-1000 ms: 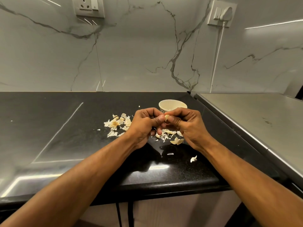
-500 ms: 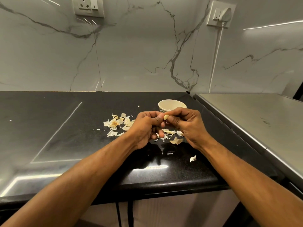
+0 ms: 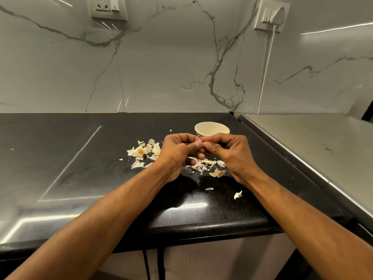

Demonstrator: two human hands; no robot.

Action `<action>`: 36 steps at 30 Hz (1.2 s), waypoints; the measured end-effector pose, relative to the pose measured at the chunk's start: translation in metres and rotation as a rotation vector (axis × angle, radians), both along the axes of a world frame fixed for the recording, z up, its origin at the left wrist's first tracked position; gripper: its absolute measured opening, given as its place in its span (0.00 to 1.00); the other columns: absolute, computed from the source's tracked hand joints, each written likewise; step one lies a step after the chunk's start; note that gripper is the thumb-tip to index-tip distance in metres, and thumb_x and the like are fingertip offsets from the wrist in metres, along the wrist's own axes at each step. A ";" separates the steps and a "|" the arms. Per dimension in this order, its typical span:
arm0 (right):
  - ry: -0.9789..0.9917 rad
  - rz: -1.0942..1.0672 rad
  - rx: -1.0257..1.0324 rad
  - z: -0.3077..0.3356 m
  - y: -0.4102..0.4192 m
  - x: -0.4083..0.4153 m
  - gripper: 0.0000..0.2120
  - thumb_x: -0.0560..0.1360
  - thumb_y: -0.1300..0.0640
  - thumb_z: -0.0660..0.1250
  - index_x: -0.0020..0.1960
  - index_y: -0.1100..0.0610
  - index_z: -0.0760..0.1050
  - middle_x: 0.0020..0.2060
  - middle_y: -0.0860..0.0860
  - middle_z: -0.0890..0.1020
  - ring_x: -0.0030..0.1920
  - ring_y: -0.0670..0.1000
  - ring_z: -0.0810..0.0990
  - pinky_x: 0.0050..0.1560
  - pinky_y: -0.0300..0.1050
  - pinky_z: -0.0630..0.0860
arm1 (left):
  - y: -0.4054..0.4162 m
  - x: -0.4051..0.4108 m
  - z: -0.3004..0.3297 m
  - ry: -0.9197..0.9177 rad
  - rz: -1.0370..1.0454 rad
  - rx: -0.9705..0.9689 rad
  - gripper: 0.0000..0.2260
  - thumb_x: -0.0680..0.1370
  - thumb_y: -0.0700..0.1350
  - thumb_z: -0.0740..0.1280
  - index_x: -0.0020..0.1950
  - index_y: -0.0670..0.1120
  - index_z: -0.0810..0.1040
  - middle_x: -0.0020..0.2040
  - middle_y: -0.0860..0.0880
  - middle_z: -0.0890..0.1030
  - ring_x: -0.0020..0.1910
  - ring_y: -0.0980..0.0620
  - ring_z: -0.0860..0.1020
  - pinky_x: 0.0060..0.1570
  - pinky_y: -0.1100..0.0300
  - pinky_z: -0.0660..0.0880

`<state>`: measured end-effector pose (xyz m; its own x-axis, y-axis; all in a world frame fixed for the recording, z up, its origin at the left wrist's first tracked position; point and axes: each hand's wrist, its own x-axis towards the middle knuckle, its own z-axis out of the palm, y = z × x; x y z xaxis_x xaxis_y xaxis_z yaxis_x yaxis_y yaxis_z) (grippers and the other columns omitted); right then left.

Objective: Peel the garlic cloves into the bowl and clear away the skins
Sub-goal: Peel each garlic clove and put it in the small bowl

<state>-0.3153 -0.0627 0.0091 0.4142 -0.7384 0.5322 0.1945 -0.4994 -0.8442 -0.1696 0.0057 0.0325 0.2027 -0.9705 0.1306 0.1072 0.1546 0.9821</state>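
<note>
My left hand (image 3: 177,152) and my right hand (image 3: 230,152) meet just above the black counter (image 3: 80,158), fingers curled. Between their fingertips they pinch a small pale garlic clove (image 3: 203,143), mostly hidden by the fingers. A cream bowl (image 3: 212,128) stands right behind the hands; its contents are not visible. Papery garlic skins (image 3: 144,151) lie in a loose heap left of my left hand. More skins (image 3: 203,164) lie under and between the hands, and a larger piece (image 3: 217,173) sits by my right wrist.
Two stray skin bits (image 3: 238,195) lie near the counter's front edge. A steel appliance top (image 3: 314,142) adjoins the counter on the right. A marble wall with two sockets and a white cable (image 3: 266,67) stands behind.
Both hands have stayed together over the skins. The clove's pale tip showed more between the fingertips before; the fingers now cover most of it.
</note>
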 end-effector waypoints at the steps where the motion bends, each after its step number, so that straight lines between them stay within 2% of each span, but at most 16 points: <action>1: 0.007 -0.012 -0.010 0.000 0.000 0.001 0.06 0.73 0.67 0.70 0.49 0.63 0.83 0.44 0.59 0.85 0.48 0.58 0.85 0.55 0.55 0.81 | 0.001 -0.001 0.001 0.004 0.009 0.010 0.05 0.77 0.34 0.66 0.42 0.38 0.79 0.31 0.45 0.80 0.26 0.55 0.78 0.22 0.67 0.71; 6: 0.048 -0.041 -0.068 -0.002 -0.001 0.003 0.06 0.73 0.67 0.72 0.48 0.60 0.84 0.44 0.58 0.85 0.49 0.59 0.84 0.57 0.60 0.79 | 0.000 0.000 0.005 0.037 0.016 0.078 0.07 0.78 0.32 0.64 0.41 0.37 0.78 0.29 0.45 0.79 0.24 0.55 0.76 0.21 0.67 0.71; 13: 0.114 -0.041 -0.150 0.000 0.002 0.003 0.08 0.72 0.67 0.73 0.49 0.58 0.84 0.44 0.55 0.85 0.47 0.53 0.84 0.55 0.50 0.80 | 0.000 0.003 0.006 0.005 -0.001 0.133 0.10 0.80 0.34 0.61 0.40 0.38 0.77 0.28 0.46 0.77 0.23 0.56 0.76 0.21 0.67 0.71; 20: 0.031 -0.067 0.030 0.000 0.000 -0.001 0.08 0.68 0.60 0.76 0.47 0.58 0.84 0.44 0.55 0.86 0.48 0.56 0.85 0.55 0.57 0.81 | 0.002 0.004 0.002 0.045 -0.024 0.036 0.05 0.78 0.36 0.65 0.44 0.38 0.80 0.33 0.44 0.81 0.29 0.54 0.80 0.26 0.67 0.75; 25: 0.044 -0.068 0.040 0.000 -0.003 -0.003 0.04 0.72 0.63 0.73 0.47 0.60 0.84 0.44 0.57 0.85 0.48 0.59 0.85 0.52 0.57 0.82 | 0.001 0.007 0.000 0.066 -0.041 0.023 0.04 0.76 0.34 0.67 0.49 0.36 0.81 0.38 0.41 0.83 0.32 0.52 0.83 0.30 0.65 0.79; 28: 0.041 -0.060 0.029 0.000 -0.002 -0.003 0.03 0.72 0.63 0.73 0.46 0.60 0.84 0.43 0.56 0.86 0.46 0.57 0.85 0.50 0.54 0.83 | 0.001 0.006 -0.001 0.055 -0.050 0.027 0.04 0.75 0.35 0.69 0.48 0.36 0.81 0.37 0.41 0.83 0.33 0.51 0.83 0.31 0.64 0.79; 36: 0.104 -0.127 -0.116 -0.002 -0.002 0.003 0.04 0.72 0.63 0.74 0.46 0.62 0.84 0.40 0.54 0.86 0.44 0.52 0.85 0.51 0.49 0.82 | 0.002 0.000 0.005 0.037 0.046 0.097 0.06 0.78 0.31 0.64 0.43 0.36 0.80 0.31 0.43 0.80 0.27 0.52 0.79 0.26 0.64 0.77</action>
